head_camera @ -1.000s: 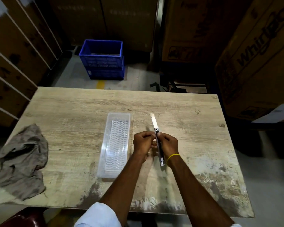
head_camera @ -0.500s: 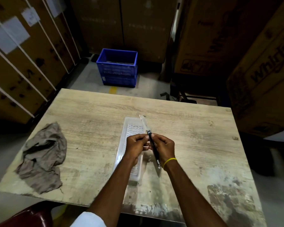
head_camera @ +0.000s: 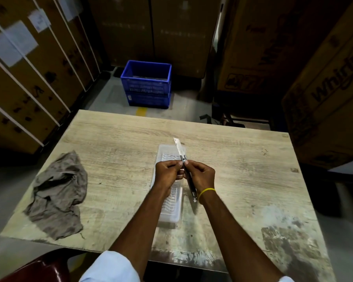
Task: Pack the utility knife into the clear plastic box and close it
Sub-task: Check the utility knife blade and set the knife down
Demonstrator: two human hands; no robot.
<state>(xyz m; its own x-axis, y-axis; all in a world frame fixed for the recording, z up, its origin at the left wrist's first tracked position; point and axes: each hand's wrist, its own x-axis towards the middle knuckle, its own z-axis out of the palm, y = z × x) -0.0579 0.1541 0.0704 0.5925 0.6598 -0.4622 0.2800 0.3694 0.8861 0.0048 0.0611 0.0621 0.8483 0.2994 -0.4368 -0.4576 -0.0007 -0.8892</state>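
The utility knife is a slim dark handle with a long silver blade extended, pointing away from me. Both hands grip its handle above the table: my left hand pinches it from the left, my right hand holds it from the right, a yellow band on that wrist. The handle's rear end sticks out toward me near my right wrist. The clear plastic box lies lengthwise on the wooden table, right under my left hand and forearm, which hide its middle. I cannot tell whether it has a lid on.
A crumpled grey rag lies on the table's left part. Beyond the far edge a blue plastic crate stands on the floor. Large cardboard boxes wall in the back and right. A dark red chair shows at bottom left.
The hands with the knife have shifted left over the clear box, which earlier lay beside them. The view has tilted and moved, so the table sits lower in frame.
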